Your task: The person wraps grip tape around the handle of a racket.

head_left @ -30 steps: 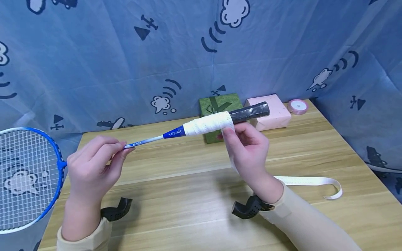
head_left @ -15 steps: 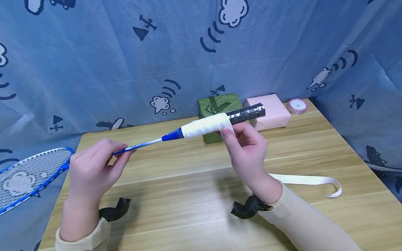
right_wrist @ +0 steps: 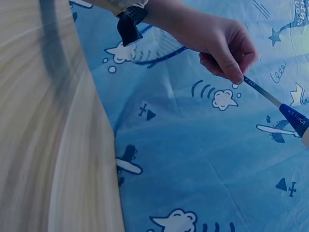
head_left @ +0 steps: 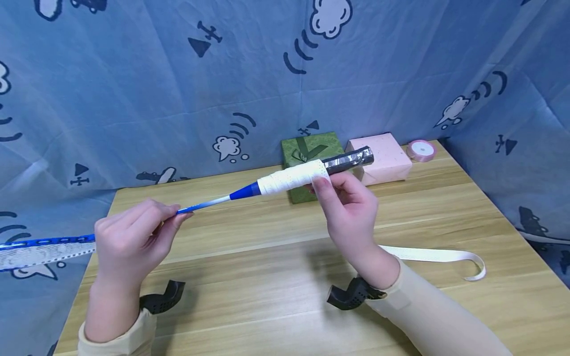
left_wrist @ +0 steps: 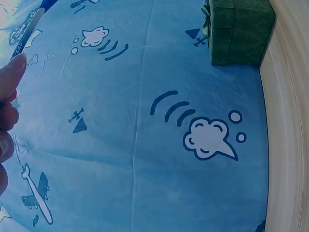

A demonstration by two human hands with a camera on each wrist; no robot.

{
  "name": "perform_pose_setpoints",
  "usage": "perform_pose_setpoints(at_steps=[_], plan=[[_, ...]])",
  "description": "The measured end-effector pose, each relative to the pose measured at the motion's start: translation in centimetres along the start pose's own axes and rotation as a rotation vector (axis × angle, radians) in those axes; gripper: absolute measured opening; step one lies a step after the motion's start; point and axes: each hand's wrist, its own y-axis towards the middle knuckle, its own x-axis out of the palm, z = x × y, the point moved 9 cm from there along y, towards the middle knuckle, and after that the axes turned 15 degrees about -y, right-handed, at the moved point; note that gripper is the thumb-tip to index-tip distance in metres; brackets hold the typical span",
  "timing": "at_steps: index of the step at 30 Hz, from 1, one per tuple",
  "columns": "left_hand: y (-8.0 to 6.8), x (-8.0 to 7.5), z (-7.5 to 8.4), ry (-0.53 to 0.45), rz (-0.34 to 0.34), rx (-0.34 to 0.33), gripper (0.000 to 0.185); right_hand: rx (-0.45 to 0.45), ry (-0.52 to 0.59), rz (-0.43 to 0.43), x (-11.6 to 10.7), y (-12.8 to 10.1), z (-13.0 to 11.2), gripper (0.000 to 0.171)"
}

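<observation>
racket lengthwise left-right, handle up-right

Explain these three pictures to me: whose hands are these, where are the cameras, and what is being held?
A person wears three cameras: one on the head, one on each wrist. In the head view, the left hand pinches the thin shaft of a badminton racket. The right hand holds the handle, where white grip tape is partly wound on. The loose tape end lies on the wooden table. A green box, pink box and ribbon roll sit behind. The right wrist view shows the left hand on the shaft.
</observation>
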Motion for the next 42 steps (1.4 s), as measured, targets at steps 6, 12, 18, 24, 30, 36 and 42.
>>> perform_pose_setpoints(at_steps=[6, 12, 18, 24, 30, 36, 42], plan=[[0.17, -0.09, 0.10, -0.007, -0.004, -0.013, 0.047, 0.013, -0.011, -0.004, 0.06, 0.06, 0.16, 0.039], [0.33, 0.04, 0.25, -0.026, -0.003, -0.002, 0.046, -0.006, -0.048, 0.015, -0.15, -0.04, -0.03, 0.045], [0.23, 0.16, 0.06, 0.002, -0.041, -0.012, 0.047, -0.020, -0.029, 0.007, -0.11, -0.07, -0.08, 0.044], [0.07, 0.27, -0.23, 0.110, -0.053, -0.002, 0.048, -0.032, 0.005, -0.013, -0.01, -0.01, -0.16, 0.037], [0.18, 0.12, 0.03, 0.085, -0.024, 0.000, 0.049, -0.033, 0.027, -0.008, 0.11, 0.00, -0.13, 0.046], [0.33, 0.17, 0.22, 0.056, -0.031, 0.004, 0.049, -0.039, 0.039, -0.017, 0.28, 0.00, -0.18, 0.046], [0.27, 0.07, 0.20, 0.004, -0.036, -0.008, 0.046, -0.046, 0.003, -0.012, 0.12, 0.03, -0.04, 0.050]])
